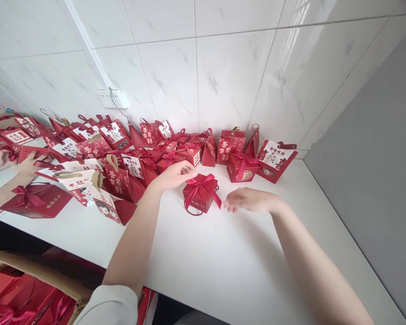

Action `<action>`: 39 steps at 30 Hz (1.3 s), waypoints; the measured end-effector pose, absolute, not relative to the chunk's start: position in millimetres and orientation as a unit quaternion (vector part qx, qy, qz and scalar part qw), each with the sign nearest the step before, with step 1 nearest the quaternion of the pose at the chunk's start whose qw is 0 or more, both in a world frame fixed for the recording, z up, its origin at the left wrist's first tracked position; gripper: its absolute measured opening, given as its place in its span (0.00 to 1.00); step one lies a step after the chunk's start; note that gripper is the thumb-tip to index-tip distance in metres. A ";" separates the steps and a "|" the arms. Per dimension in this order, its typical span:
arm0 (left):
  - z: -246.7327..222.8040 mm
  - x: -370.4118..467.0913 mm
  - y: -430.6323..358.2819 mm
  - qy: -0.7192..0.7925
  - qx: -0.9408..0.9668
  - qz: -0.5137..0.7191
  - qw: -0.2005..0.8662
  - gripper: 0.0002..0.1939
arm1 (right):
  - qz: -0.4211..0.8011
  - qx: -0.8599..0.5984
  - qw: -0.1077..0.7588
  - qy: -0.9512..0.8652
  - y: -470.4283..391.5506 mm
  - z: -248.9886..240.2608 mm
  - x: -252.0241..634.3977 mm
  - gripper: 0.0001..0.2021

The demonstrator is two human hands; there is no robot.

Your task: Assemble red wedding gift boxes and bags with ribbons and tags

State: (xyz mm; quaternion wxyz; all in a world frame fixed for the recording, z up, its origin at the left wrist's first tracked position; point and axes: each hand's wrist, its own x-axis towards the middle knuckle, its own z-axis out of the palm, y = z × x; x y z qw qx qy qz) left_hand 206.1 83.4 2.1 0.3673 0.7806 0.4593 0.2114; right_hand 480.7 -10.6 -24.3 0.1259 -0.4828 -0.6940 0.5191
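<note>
A small red gift box [206,201] stands on the white table between my hands, with a dark red ribbon bow [203,183] on top and a cord loop at its lower front edge. My left hand [176,175] is at the box's far left corner, fingers loosely bent; whether the fingertips touch it I cannot tell. Just right of the box, my right hand [246,199] hovers low over the table, its fingers slightly curled and holding nothing. Behind it, another bow-tied red box [242,168] stands beside a red and white triangular gift bag [276,160].
Many red gift boxes and bags [118,135] crowd the table along the tiled wall [230,72]. At left, another person's hands [29,168] handle a red box. A cardboard carton [62,282] of red boxes sits below the table edge. A grey panel [368,135] borders the right side.
</note>
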 end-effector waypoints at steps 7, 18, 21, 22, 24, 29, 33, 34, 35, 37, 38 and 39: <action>-25.3 184.8 72.4 0.513 0.688 0.354 0.372 0.22 | 0.375 -0.557 0.345 -0.655 27.2 -18.5 466.8 0.17; -46.6 198.7 53.9 0.448 0.739 0.385 0.324 0.15 | 0.405 -0.563 0.427 -0.580 53.6 -71.3 431.5 0.25; -45.8 199.8 52.5 0.445 0.759 0.369 0.300 0.14 | 0.406 -0.548 0.448 -0.577 50.5 -77.0 421.7 0.26; -46.5 200.4 52.4 0.446 0.764 0.365 0.292 0.14 | 0.405 -0.541 0.458 -0.577 49.5 -77.6 418.9 0.26; -49.5 201.3 53.5 0.451 0.764 0.364 0.284 0.14 | 0.393 -0.525 0.476 -0.586 48.1 -77.4 415.2 0.25; -62.7 202.4 61.0 0.444 0.732 0.399 0.328 0.17 | 0.369 -0.498 0.502 -0.603 47.6 -77.5 413.7 0.19; -71.8 206.5 63.8 0.438 0.707 0.436 0.343 0.19 | 0.369 -0.510 0.512 -0.584 46.8 -84.4 411.6 0.18; -73.1 208.1 63.6 0.441 0.702 0.445 0.338 0.20 | 0.354 -0.517 0.512 -0.587 46.5 -86.2 410.8 0.18; -74.1 209.8 63.2 0.446 0.700 0.452 0.328 0.20 | 0.338 -0.523 0.512 -0.592 46.4 -87.7 410.0 0.18; -75.1 212.7 62.1 0.456 0.703 0.456 0.299 0.20 | 0.315 -0.527 0.513 -0.600 46.4 -89.9 408.7 0.17; -75.3 213.8 61.6 0.462 0.707 0.455 0.283 0.20 | 0.308 -0.528 0.512 -0.603 46.6 -90.5 408.4 0.17; -75.6 214.6 61.3 0.468 0.711 0.453 0.266 0.20 | 0.300 -0.529 0.511 -0.607 46.8 -91.0 408.2 0.17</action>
